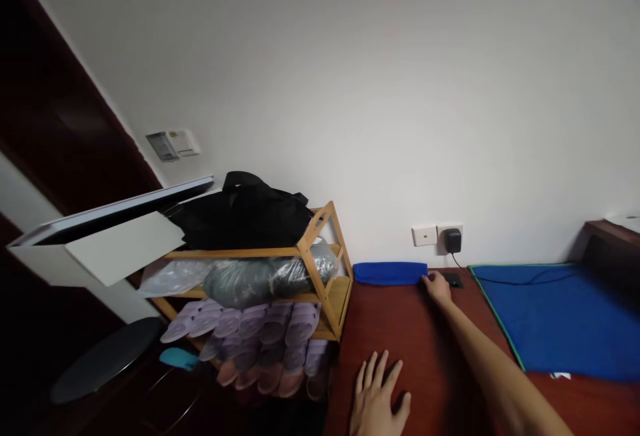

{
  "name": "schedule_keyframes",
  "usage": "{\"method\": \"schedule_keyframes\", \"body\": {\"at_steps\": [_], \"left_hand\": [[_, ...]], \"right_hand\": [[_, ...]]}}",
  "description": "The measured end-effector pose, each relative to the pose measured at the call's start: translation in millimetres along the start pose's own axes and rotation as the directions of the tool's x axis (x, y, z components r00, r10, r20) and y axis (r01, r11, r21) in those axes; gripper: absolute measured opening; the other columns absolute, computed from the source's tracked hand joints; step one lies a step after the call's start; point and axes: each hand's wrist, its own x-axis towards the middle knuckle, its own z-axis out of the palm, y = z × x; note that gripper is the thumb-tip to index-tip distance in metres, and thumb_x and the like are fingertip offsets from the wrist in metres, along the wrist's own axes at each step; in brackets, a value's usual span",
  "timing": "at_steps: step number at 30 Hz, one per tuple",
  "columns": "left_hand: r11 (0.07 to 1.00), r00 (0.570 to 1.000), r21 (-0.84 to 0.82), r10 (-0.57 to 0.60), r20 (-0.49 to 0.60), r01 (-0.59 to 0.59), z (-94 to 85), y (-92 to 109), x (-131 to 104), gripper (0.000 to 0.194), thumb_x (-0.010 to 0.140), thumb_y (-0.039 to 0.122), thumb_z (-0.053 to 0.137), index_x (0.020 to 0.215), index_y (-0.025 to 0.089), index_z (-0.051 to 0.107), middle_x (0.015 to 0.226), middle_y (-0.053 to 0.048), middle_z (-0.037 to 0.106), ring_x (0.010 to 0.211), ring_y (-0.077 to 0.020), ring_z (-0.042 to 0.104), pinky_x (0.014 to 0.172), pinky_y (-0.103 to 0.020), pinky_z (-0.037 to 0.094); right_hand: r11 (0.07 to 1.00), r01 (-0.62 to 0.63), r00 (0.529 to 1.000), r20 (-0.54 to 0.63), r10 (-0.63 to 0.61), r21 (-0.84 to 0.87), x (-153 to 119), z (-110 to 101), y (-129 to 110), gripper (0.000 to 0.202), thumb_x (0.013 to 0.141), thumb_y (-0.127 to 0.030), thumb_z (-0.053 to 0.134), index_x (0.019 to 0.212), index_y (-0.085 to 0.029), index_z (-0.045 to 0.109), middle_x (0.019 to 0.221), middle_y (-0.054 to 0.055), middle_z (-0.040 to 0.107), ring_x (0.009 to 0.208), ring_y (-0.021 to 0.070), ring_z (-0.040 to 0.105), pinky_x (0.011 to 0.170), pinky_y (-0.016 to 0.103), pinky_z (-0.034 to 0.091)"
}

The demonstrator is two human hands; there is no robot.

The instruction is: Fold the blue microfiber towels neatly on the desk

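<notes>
Blue cloth, folded into a long flat bar (390, 273), lies at the far edge of the red-brown wooden table (400, 329), against the white wall and just below the wall socket (425, 235). Head view, the only one: my right hand (438, 287) is stretched out to the right end of the folded cloth, fingertips touching that end; the fingers look curled toward it, but I cannot tell whether they pinch the fabric or merely rest against it. My left hand (379, 398) lies flat on the table near me, fingers spread, holding nothing and serving as a brace. Just beside the right hand sits a small black object (454, 280), and a black charger (453, 240) is plugged in above it, its cable running onto a larger blue mat with a green edge (555, 319) spread to the right. To the left of the table stands a bamboo shoe rack (325, 269) with rows of purple slippers (260, 329), bagged items and a black bag (245, 213) on top. Judgement on handling: the cloth is soft and will unfold if lifted by one corner, so the grip should take all layers at the end together, and the hand should stay clear of the cable and the small black object.
</notes>
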Motion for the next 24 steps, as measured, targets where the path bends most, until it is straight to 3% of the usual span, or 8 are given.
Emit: {"method": "schedule_keyframes", "body": {"at_steps": [3,7,11,14,16,19,22,24], "left_hand": [[0.999,0.999,-0.012,-0.031,-0.023,0.03,-5.6,8.3,-3.1,0.061,0.093,0.05,0.065,0.152,0.052,0.049,0.167,0.008,0.041,0.155,-0.0338,0.035,0.128,-0.062,0.029],[1.0,1.0,0.02,-0.024,-0.017,0.024,-13.4,16.1,-3.3,0.059,0.095,0.047,0.06,0.153,0.047,0.049,0.167,0.005,0.043,0.155,-0.0328,0.035,0.128,-0.062,0.028],[1.0,0.996,0.031,0.004,-0.087,-0.001,-24.3,19.9,-0.9,0.049,0.098,0.038,0.053,0.146,0.031,0.062,0.155,-0.006,0.059,0.147,-0.031,0.048,0.126,-0.058,0.033],[0.995,0.975,-0.096,-0.008,-0.223,-0.014,-35.0,34.7,-5.8,0.041,0.101,0.038,0.045,0.13,0.025,0.071,0.135,-0.01,0.071,0.131,-0.0284,0.062,0.118,-0.051,0.044],[0.964,0.949,-0.265,-0.049,-0.311,-0.037,-41.9,58.8,-16.2,0.042,0.102,0.046,0.043,0.124,0.024,0.071,0.126,-0.012,0.072,0.121,-0.0277,0.066,0.11,-0.047,0.051],[0.818,0.933,-0.569,-0.129,-0.335,-0.091,-51.2,118.0,-44.3,0.05,0.102,0.056,0.043,0.132,0.023,0.064,0.123,-0.013,0.07,0.11,-0.026,0.07,0.1,-0.043,0.056],[0.621,0.949,-0.775,-0.162,-0.271,-0.115,-59.9,182.5,-81.4,0.055,0.1,0.06,0.05,0.143,0.025,0.057,0.137,-0.014,0.065,0.123,-0.0267,0.066,0.103,-0.04,0.055],[0.531,0.954,-0.841,-0.185,-0.236,-0.105,-65.9,212.1,-104.0,0.055,0.098,0.06,0.054,0.141,0.027,0.058,0.145,-0.013,0.063,0.134,-0.0286,0.06,0.108,-0.04,0.052]], "right_hand": [[0.991,0.086,0.996,-0.025,-0.084,0.107,-38.0,-0.5,-5.4,0.047,0.086,-0.068,0.049,0.088,-0.024,0.067,0.089,0.01,0.076,0.089,0.0282,0.073,0.084,0.04,0.056],[0.948,0.227,0.974,-0.054,-0.221,0.223,-113.2,-23.0,-7.4,0.063,0.08,-0.087,0.045,0.078,-0.026,0.058,0.079,0.004,0.071,0.077,0.0231,0.068,0.076,0.036,0.057],[0.858,0.336,0.942,-0.137,-0.307,0.389,-199.4,-63.3,-6.2,0.06,0.081,-0.084,0.057,0.079,-0.025,0.059,0.082,0.004,0.068,0.079,0.0218,0.068,0.076,0.035,0.059],[0.81,0.404,0.914,-0.213,-0.345,0.424,-260.4,-101.1,-6.8,0.05,0.087,-0.073,0.063,0.084,-0.024,0.066,0.094,0.008,0.07,0.09,0.0242,0.07,0.082,0.037,0.06],[0.804,0.448,0.893,-0.234,-0.384,0.39,-296.1,-127.8,-9.0,0.043,0.091,-0.066,0.063,0.086,-0.024,0.069,0.101,0.01,0.071,0.098,0.025,0.07,0.088,0.038,0.06],[0.785,0.508,0.861,-0.239,-0.449,0.356,-341.5,-164.4,-16.9,0.032,0.095,-0.055,0.063,0.087,-0.025,0.071,0.103,0.01,0.071,0.1,0.0247,0.07,0.088,0.037,0.059],[0.749,0.547,0.837,-0.24,-0.492,0.373,-378.1,-191.4,-28.9,0.02,0.096,-0.044,0.065,0.092,-0.026,0.072,0.102,0.009,0.072,0.102,0.0241,0.07,0.09,0.037,0.06],[0.732,0.544,0.839,-0.233,-0.492,0.409,-397.8,-203.7,-36.2,0.016,0.095,-0.038,0.066,0.104,-0.026,0.072,0.106,0.009,0.073,0.103,0.0236,0.071,0.091,0.037,0.061]]}}
